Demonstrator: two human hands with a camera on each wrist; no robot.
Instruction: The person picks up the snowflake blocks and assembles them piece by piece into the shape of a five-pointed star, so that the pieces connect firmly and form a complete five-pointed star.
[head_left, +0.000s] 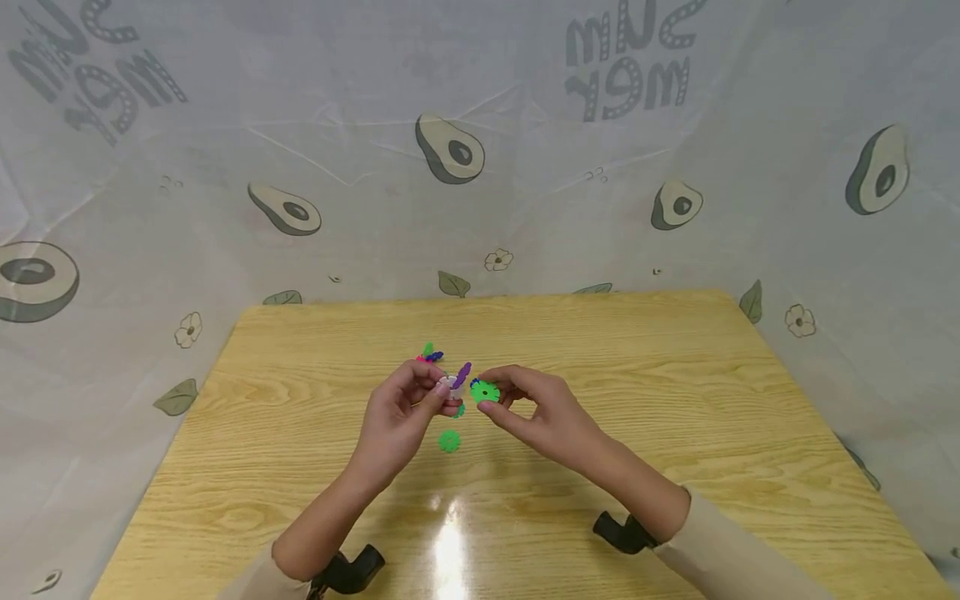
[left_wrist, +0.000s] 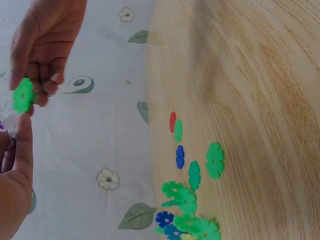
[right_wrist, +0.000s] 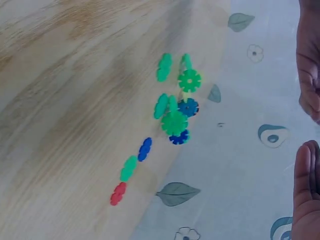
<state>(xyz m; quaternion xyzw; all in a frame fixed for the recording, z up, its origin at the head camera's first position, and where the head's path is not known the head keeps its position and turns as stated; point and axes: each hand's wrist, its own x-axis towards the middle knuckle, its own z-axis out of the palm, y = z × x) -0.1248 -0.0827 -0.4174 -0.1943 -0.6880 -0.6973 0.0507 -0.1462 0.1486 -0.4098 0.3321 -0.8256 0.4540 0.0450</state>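
Observation:
Over the middle of the table, my left hand (head_left: 401,412) pinches a white notched flower disc (head_left: 448,386) with a purple disc (head_left: 463,375) standing up from it. Facing it, my right hand (head_left: 547,412) holds a bright green notched disc (head_left: 486,392) between thumb and fingers, and a bit of a blue disc (head_left: 475,382) shows at its edge. A small gap separates the pieces of the two hands. In the left wrist view the green disc (left_wrist: 23,95) is seen above the left fingertips. The right wrist view shows both hands cut off at its edge, their pieces out of sight.
On the wooden table (head_left: 675,375) lie a loose green disc (head_left: 449,441) and a teal disc (head_left: 459,412), partly behind the left hand. The left wrist view shows a pile of green and blue discs (left_wrist: 187,222) and a red disc (left_wrist: 172,122). A printed cloth (head_left: 525,183) hangs behind.

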